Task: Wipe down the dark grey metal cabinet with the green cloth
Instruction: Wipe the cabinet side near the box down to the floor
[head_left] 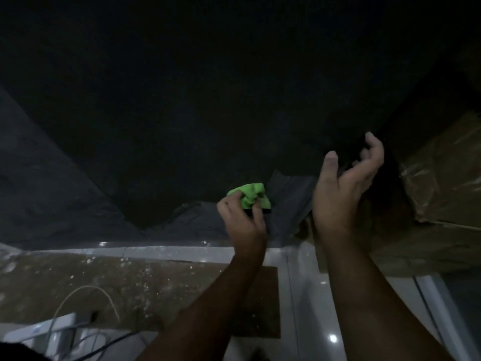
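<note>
**A:** What's nearest?
**B:** White floor tiles (307, 295), a brown mat (130, 287) and cables (86, 334) at lower left.
**A:** And the hands?
**B:** The left hand (242, 220) grips the bunched green cloth (248, 195). The right hand (341, 188) is raised beside it, fingers loosely curled, holding nothing.
**A:** Where's the cloth?
**B:** By the lower edge of the dark grey cabinet (208, 100). I can't tell if it touches. A plastic-wrapped brown box (437, 183) stands to the right.

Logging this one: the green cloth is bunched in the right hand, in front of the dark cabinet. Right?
No, the hand is wrong. The head view shows the green cloth bunched in the left hand, in front of the dark cabinet. The right hand holds nothing.
</note>
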